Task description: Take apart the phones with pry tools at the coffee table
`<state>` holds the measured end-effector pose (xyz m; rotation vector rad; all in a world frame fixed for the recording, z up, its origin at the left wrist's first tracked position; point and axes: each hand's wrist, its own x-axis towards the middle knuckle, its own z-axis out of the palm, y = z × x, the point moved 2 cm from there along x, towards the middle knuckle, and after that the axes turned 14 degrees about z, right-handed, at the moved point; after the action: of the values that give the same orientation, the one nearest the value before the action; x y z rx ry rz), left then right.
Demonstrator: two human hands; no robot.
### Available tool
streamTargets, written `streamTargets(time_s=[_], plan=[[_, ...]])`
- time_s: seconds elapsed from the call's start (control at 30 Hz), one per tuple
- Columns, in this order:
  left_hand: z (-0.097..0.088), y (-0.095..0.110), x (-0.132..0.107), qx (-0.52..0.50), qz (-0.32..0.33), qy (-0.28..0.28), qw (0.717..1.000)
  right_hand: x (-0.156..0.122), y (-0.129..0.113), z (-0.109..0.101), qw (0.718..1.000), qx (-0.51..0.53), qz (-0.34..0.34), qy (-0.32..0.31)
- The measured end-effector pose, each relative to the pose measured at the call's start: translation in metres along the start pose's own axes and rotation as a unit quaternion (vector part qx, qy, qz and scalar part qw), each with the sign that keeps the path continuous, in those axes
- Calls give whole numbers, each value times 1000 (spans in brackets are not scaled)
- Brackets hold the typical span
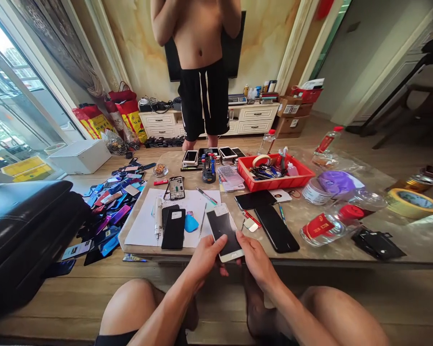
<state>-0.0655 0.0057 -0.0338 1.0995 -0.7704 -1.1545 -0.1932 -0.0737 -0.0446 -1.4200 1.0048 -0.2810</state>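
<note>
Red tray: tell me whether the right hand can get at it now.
Probably yes, once freed: the right hand is holding the white phone, and flat black phones lie between it and the red tray, easy to pass over.

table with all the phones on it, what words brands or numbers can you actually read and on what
Nothing here can be read for certain:
Red label on the clear plastic bottle: characters, too small to read.
Red label on the clear bottle behind it: too small to read.
Red-and-yellow bags: printing too blurred to read.
Cardboard box label: too small to read.
White-framed phone, white label at its top end: too small to read.
</note>
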Motion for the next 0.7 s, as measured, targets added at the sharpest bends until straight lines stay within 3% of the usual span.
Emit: streamTargets(time_s=[0.13, 0.27, 0.37, 0.43, 0.53, 0.63, 0.7], plan=[[-4, -3, -2, 32, 5, 31, 999, 3, 10, 3, 995, -56, 29, -72], [-8, -9, 3, 56, 23, 99, 993, 5, 13, 9, 998, -59, 8, -2], [-17, -12, 3, 131, 44, 158, 978, 14, 4, 25, 997, -81, -7, -7], [-33, -6, -3, 266, 37, 205, 941, 24, -6, 43, 995, -92, -14, -41], [-67, 14, -19, 450, 18, 250, 857, 40, -19, 79, 991, -111, 9, -78], [-97, 34, -36, 530, 4, 278, 801, 54, -25, 112, 979, -191, 31, -64], [-106, 39, -42, 570, -10, 275, 774, 58, -28, 125, 970, -238, 28, -41]])
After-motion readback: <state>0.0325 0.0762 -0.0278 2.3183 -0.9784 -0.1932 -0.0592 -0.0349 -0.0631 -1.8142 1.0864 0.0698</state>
